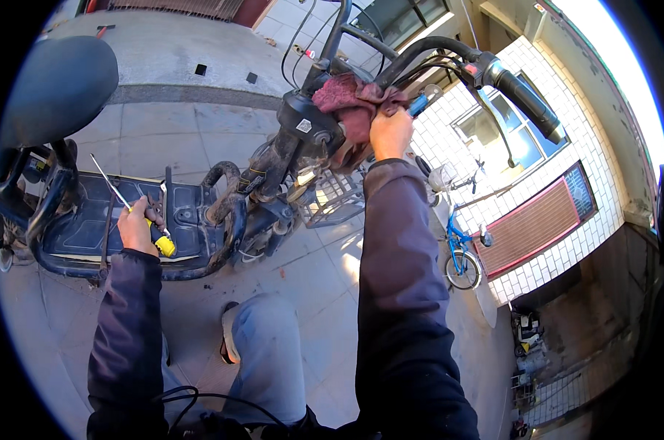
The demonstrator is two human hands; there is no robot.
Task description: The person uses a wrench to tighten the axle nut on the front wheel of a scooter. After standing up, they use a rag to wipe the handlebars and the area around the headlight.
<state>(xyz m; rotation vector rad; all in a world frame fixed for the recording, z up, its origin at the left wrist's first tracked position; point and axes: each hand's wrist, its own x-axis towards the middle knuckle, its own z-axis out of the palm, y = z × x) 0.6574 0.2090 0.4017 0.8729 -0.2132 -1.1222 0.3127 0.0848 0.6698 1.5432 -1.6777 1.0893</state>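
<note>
An electric scooter with a black footboard [75,220] stands across the view in front of me. Over the footboard, my left hand [136,229] is closed around a screwdriver [163,243] with a yellow handle; its long shaft points up and to the left. Dark tools lie beside that hand, among them a wrench-like metal tool [165,202]. My right hand [391,134] reaches up to the handlebar stem and grips a dull red rag [354,103], which is bunched against the dark steering column [303,125]. A small blue item [418,105] shows just past the right fingers, its kind unclear.
The black seat [60,88] rises at the left, and the handlebar grip [526,99] with its brake lever juts out at the upper right. Below the column hangs a wire basket [333,199]. A blue bicycle [460,246] stands farther off by a white brick wall [589,147].
</note>
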